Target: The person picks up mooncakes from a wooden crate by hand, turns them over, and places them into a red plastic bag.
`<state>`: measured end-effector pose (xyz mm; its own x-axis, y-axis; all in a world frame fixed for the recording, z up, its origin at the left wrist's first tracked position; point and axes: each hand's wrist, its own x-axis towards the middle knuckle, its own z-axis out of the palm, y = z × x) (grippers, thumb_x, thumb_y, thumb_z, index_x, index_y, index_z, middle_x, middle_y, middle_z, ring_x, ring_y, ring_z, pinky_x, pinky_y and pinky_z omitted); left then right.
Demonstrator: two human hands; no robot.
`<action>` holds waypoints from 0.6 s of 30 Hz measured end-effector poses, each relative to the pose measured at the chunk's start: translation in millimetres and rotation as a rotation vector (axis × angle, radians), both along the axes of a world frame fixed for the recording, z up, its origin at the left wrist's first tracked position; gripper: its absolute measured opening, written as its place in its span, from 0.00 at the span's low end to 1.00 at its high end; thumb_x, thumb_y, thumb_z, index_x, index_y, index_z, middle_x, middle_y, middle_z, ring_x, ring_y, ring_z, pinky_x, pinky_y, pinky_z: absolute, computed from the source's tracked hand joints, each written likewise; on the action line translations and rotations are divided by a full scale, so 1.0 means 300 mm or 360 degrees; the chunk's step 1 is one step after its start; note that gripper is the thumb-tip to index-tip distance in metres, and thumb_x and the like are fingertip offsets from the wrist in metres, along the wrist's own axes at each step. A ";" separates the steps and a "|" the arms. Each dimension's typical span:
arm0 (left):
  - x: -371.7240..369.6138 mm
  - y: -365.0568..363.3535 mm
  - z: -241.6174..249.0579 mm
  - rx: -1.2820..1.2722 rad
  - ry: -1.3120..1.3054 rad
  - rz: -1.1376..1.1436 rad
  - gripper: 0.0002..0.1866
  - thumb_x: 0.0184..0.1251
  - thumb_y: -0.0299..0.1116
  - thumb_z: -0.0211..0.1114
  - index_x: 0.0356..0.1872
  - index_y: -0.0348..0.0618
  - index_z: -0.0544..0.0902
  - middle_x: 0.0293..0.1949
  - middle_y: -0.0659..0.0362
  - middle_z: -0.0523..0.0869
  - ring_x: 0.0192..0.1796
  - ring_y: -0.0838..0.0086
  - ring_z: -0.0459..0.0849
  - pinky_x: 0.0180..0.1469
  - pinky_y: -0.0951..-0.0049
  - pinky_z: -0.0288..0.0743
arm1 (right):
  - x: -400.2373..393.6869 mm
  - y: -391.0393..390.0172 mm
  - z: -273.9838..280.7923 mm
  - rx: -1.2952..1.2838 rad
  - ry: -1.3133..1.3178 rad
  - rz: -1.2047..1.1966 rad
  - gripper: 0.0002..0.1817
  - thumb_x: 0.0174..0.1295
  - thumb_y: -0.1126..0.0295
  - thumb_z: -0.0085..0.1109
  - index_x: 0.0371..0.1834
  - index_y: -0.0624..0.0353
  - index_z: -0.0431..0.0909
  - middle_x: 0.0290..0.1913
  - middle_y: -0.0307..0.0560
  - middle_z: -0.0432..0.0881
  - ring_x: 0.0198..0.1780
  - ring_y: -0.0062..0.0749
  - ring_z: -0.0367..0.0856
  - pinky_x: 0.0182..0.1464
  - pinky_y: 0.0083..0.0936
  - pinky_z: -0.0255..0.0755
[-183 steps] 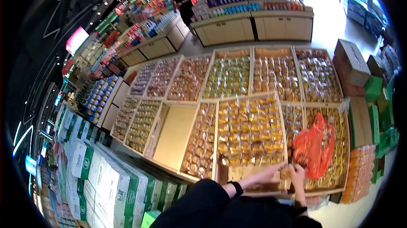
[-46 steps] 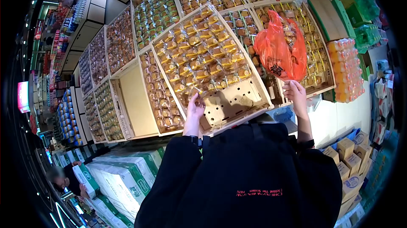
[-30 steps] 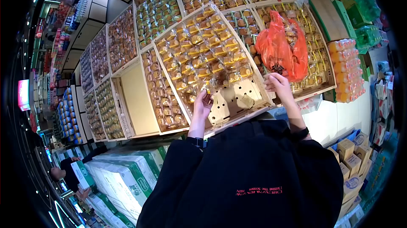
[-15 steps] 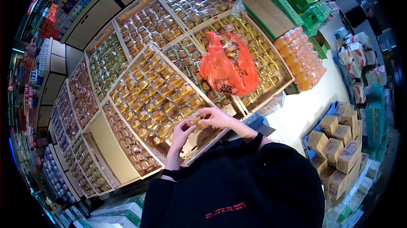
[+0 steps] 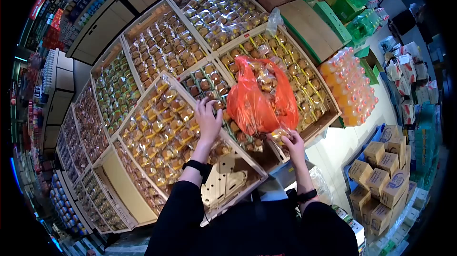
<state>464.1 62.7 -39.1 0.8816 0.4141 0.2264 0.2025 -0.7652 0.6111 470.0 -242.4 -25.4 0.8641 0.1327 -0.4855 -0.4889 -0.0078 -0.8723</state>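
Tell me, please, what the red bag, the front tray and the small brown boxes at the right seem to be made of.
Red bag: thin, glossy plastic; it crumples, and packets show through.
Front tray: pale, smooth wood, perhaps plywood, judging by its flat boards.
Small brown boxes: probably matt cardboard, with printed faces.

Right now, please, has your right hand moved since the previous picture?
Yes, rightward: the right hand has gone from above the perforated crate to beside the red bag.

The crinkled plastic bag (image 5: pixel 257 106) is translucent orange-red; the slatted wooden crate beneath it (image 5: pixel 328 118) is pale tan. Shrink-wrapped plastic bottles (image 5: pixel 347 84) show orange under whitish-pink caps. Stacked brown cardboard cartons (image 5: pixel 394 188) carry blue round printing. Both long fabric sleeves (image 5: pixel 178 215) are plain black.
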 end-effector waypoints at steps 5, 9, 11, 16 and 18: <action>0.112 0.077 -0.069 0.0583 0.0280 0.0216 0.14 0.53 0.34 0.61 0.43 0.48 0.77 0.57 0.58 0.70 0.66 0.56 0.58 0.68 0.50 0.47 | 0.156 -0.001 0.018 -0.0009 -0.0128 -0.0177 0.13 0.56 0.71 0.61 0.43 0.58 0.72 0.34 0.36 0.78 0.32 0.17 0.76 0.32 0.15 0.75; 0.106 0.078 -0.085 0.0534 0.0242 0.0202 0.10 0.53 0.32 0.61 0.38 0.48 0.79 0.53 0.59 0.75 0.64 0.58 0.62 0.68 0.51 0.46 | 0.393 0.114 0.066 -0.0012 -0.0358 -0.0127 0.19 0.56 0.70 0.60 0.50 0.55 0.67 0.35 0.36 0.76 0.34 0.17 0.75 0.32 0.15 0.72; 0.108 0.083 -0.089 0.0447 0.0241 0.0162 0.08 0.52 0.32 0.61 0.35 0.48 0.79 0.49 0.61 0.77 0.63 0.58 0.64 0.68 0.51 0.46 | 0.521 0.224 0.098 0.0030 -0.0475 -0.0165 0.18 0.56 0.71 0.59 0.49 0.57 0.67 0.35 0.36 0.76 0.33 0.17 0.74 0.32 0.16 0.70; 0.132 0.078 -0.096 0.0417 0.0298 0.0178 0.09 0.49 0.28 0.59 0.33 0.49 0.79 0.49 0.61 0.77 0.63 0.59 0.64 0.69 0.49 0.43 | 0.877 0.470 0.035 0.0077 -0.0586 0.0009 0.19 0.56 0.68 0.61 0.48 0.61 0.69 0.32 0.37 0.76 0.31 0.17 0.73 0.29 0.17 0.65; 0.137 0.075 -0.099 0.0403 0.0305 0.0193 0.09 0.48 0.28 0.59 0.33 0.49 0.79 0.49 0.61 0.77 0.64 0.59 0.64 0.69 0.49 0.43 | 1.009 0.582 -0.016 0.0113 -0.0398 -0.0074 0.20 0.55 0.66 0.63 0.47 0.63 0.70 0.30 0.39 0.76 0.28 0.18 0.74 0.26 0.16 0.65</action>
<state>505.1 85.2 -68.9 0.8659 0.4703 0.1705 0.3939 -0.8511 0.3470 772.9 -67.8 -30.2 0.9620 0.1164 -0.2470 -0.2566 0.0753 -0.9636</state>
